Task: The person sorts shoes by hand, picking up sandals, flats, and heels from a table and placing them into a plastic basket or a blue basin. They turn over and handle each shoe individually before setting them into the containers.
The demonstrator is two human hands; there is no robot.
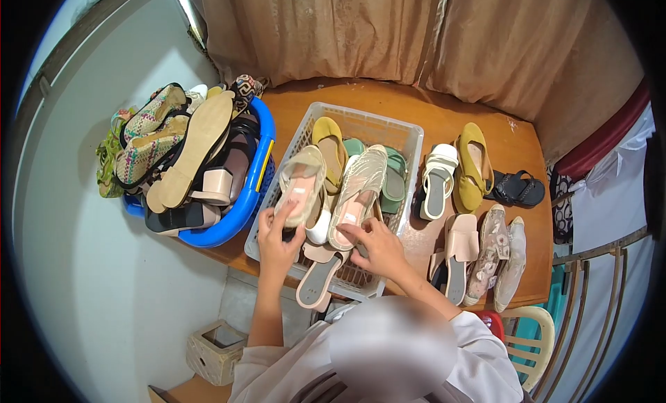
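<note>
My left hand (pixel 279 238) grips the heel end of a beige, sheer-topped espadrille mule (pixel 300 184), thumb inside and fingers along its side. With my right hand (pixel 378 247) I pinch the heel of a matching mule (pixel 363 177). Both mules are over a white plastic basket (pixel 406 129), toes pointing away from me. Beneath and around them lie a mustard flat (pixel 329 145), green slides (pixel 394 184) and a white shoe (pixel 319 226), partly covered. A pale pink slide (pixel 319 281) with a grey insole hangs over the basket's near edge.
A blue basket (pixel 222 233) heaped with mixed sandals is at left. On the wooden table (pixel 295 94), right, lie white sandals (pixel 438 177), mustard flats (pixel 473 167), black slippers (pixel 519 189), pink slides (pixel 461 247) and lace shoes (pixel 489 257). Brown curtains (pixel 319 35) hang behind; a chair (pixel 538 340) stands near right.
</note>
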